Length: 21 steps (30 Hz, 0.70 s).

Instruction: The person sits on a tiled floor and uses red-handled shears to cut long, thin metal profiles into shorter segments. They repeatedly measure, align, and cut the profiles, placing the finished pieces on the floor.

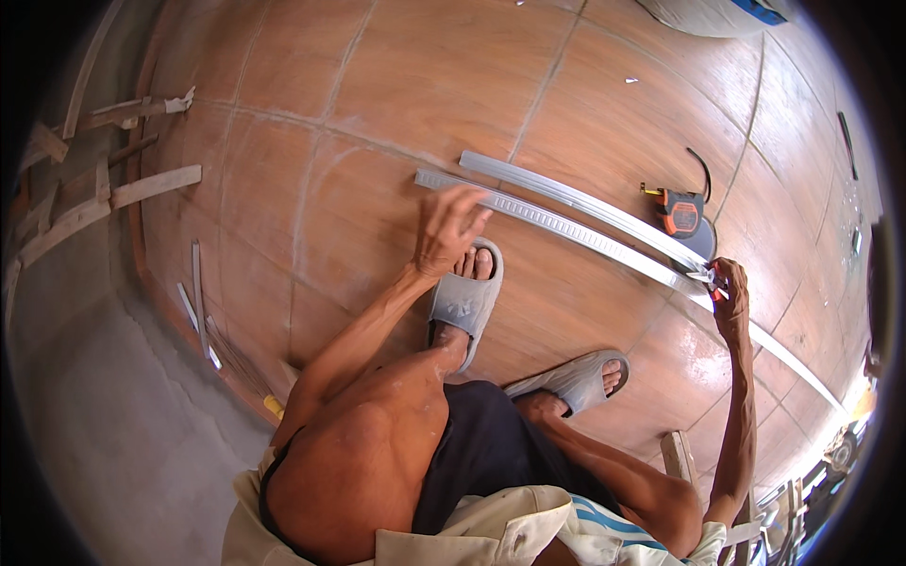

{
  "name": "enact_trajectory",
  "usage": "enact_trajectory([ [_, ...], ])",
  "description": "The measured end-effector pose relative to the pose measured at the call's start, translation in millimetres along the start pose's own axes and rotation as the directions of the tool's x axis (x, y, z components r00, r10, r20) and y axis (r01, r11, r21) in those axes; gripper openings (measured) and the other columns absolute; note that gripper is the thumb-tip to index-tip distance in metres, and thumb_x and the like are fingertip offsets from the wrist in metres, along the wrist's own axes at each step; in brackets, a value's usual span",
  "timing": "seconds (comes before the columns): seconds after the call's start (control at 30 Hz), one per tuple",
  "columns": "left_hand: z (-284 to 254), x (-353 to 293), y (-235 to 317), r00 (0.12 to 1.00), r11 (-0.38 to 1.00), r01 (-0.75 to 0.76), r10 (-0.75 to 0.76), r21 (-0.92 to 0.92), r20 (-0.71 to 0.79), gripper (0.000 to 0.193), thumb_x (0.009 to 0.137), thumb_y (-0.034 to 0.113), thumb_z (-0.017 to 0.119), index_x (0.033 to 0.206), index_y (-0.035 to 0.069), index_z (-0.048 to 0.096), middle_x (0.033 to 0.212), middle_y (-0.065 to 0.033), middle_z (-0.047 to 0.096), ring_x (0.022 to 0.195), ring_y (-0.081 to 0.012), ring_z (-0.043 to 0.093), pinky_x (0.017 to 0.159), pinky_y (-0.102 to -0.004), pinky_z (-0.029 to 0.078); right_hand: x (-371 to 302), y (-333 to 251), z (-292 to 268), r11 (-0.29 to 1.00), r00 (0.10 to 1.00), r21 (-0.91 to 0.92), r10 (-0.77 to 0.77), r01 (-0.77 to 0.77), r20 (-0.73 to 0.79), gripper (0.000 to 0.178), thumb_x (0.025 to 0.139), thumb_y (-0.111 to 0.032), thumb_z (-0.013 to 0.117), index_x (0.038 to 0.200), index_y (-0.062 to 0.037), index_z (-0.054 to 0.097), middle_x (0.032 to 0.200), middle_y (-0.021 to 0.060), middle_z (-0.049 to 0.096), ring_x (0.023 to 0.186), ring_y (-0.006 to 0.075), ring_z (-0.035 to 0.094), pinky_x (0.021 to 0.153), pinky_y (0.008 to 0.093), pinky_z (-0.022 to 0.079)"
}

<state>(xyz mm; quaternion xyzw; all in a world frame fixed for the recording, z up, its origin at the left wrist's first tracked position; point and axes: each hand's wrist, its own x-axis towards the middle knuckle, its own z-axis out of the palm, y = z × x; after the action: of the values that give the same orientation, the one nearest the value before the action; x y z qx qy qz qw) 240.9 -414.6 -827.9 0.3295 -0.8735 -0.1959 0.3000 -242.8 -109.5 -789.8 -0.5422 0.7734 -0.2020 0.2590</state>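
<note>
Red-handled snips (714, 281) are gripped by the right hand (729, 294), right of centre; the slotted metal strip (557, 224), mid-frame, is partly covered by the left hand (449, 229), whose grip cannot be told.

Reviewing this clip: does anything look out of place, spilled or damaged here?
Nothing looks spilled or clearly damaged. Slightly odd: a small pale scrap lies loose on the floor tiles, beyond the tape measure and well apart from the metal strips being handled.
</note>
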Motion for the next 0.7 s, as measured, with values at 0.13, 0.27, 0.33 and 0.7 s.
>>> enact_trajectory([
  [0.13, -23, -14, -22, 0.787, 0.811, 0.581, -0.582, -0.071, -0.205, 0.043, 0.104, 0.024, 0.076, 0.142, 0.005, 0.066, 0.129, -0.0153, 0.073, 0.118, -0.0268, 0.067, 0.104, -0.0395, 0.051, 19, -5, 13, 0.992, 0.989, 0.005, -0.128, 0.128, 0.076, 0.056, 0.079, 0.011, 0.069, 0.133, -0.0037, 0.062, 0.123, 0.0155, 0.069, 0.116, 0.0374, 0.064, 0.106, 0.0447, 0.05],
  [0.27, -34, -15, -55, 0.64, 0.551, 0.708, -0.765, -0.441, 0.072, 0.047, 0.106, 0.032, 0.074, 0.14, 0.0, 0.066, 0.126, -0.0133, 0.073, 0.11, -0.024, 0.068, 0.101, -0.0378, 0.053, 30, -12, 29, 0.994, 0.985, 0.102, -0.066, 0.049, 0.162, 0.052, 0.083, 0.008, 0.072, 0.134, -0.0031, 0.065, 0.125, 0.0157, 0.072, 0.119, 0.0379, 0.066, 0.107, 0.046, 0.052],
  [0.33, -33, -15, -54, 0.623, 0.542, 0.747, -0.773, -0.386, 0.119, 0.046, 0.107, 0.032, 0.073, 0.139, -0.001, 0.066, 0.125, -0.0118, 0.073, 0.11, -0.0213, 0.068, 0.097, -0.0361, 0.055, 33, -4, 21, 0.993, 0.976, 0.117, -0.008, -0.018, 0.219, 0.05, 0.087, 0.003, 0.075, 0.136, -0.003, 0.064, 0.126, 0.0183, 0.073, 0.12, 0.0383, 0.069, 0.105, 0.046, 0.053],
  [0.7, -43, -1, -72, 0.511, 0.376, 0.836, -0.798, -0.399, 0.32, 0.049, 0.104, 0.033, 0.078, 0.137, -0.001, 0.063, 0.105, -0.007, 0.074, 0.093, -0.0131, 0.071, 0.084, -0.0282, 0.058, 25, -18, 26, 0.997, 0.996, 0.076, -0.026, 0.02, 0.083, 0.052, 0.088, 0.0, 0.083, 0.136, -0.0029, 0.062, 0.121, 0.0168, 0.071, 0.113, 0.0354, 0.069, 0.1, 0.0441, 0.055],
])
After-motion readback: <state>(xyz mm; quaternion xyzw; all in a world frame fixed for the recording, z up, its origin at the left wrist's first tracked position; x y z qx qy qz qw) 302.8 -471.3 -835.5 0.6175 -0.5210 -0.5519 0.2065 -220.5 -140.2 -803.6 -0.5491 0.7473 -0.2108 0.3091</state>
